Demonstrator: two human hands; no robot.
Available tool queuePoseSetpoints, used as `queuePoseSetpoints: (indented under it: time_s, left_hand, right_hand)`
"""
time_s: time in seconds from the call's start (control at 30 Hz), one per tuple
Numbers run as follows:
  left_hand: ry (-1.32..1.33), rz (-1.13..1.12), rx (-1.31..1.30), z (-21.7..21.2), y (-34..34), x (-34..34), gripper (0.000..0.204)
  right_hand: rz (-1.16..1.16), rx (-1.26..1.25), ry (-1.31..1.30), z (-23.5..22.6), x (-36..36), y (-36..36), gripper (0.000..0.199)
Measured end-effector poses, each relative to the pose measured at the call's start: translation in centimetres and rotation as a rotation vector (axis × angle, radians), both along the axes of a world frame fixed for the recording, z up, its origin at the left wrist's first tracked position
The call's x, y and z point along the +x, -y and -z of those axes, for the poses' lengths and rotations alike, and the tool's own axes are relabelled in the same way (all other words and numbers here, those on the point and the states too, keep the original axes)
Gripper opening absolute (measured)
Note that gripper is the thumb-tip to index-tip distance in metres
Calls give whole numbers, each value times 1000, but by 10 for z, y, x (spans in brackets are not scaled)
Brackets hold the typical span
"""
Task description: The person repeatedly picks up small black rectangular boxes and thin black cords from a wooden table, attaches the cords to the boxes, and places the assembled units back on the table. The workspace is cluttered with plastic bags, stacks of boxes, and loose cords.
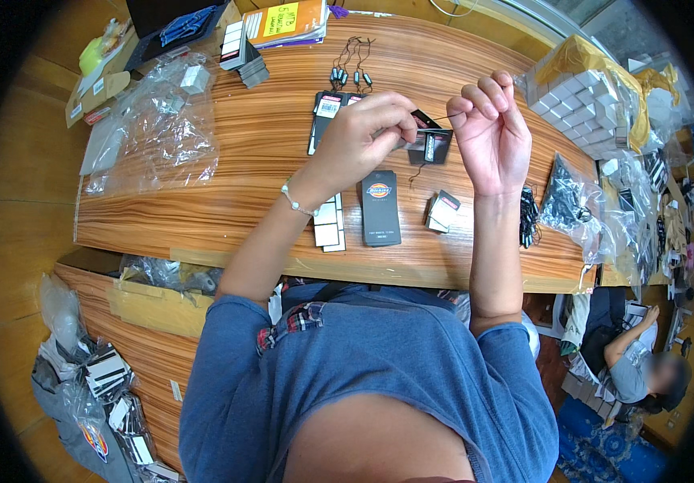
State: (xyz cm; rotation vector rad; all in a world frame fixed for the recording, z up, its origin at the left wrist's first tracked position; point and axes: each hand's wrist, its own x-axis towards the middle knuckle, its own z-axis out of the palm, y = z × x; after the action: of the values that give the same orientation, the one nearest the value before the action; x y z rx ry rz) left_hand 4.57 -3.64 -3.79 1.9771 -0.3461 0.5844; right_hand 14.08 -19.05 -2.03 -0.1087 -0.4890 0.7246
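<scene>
Our left hand (367, 133) pinches a black tag (442, 150); our raised right hand (493, 145) — at three o'clock — pinches what looks like a cord (442, 118). Stacked dark tags (380, 216) lie at six.

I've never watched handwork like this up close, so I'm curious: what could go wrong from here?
The dark cord, apparently pinched by the right hand, might slip from the fingertips. The black tag at the left hand's fingers could drop if that grip loosens. The small stack of white cards sits near the right forearm and might get knocked.
</scene>
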Motion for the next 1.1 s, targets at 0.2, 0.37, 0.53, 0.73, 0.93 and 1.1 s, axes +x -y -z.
queuePoseSetpoints:
  time_s: [0.2, 0.37, 0.53, 0.73, 0.93, 1.1]
  left_hand:
    - [160, -201, 149, 6, 19, -3, 16]
    - [186, -329, 97, 11, 25, 0, 17]
    - [159, -294, -90, 1, 19, -3, 14]
    - [183, -292, -68, -13, 13, -8, 10]
    - [88, -167, -298, -17, 15, -10, 12]
    - [-44, -101, -433, -16, 15, -11, 14]
  right_hand:
    - [-2, 26, -47, -8, -5, -2, 11]
    - [106, -52, 31, -11, -6, 0, 9]
    - [584, -515, 440, -14, -8, 12, 11]
    - [653, -762, 732, -18, -22, 14, 16]
    - [566, -883, 819, -22, -34, 10, 21]
    - [536, -890, 848, -21, -34, 9, 21]
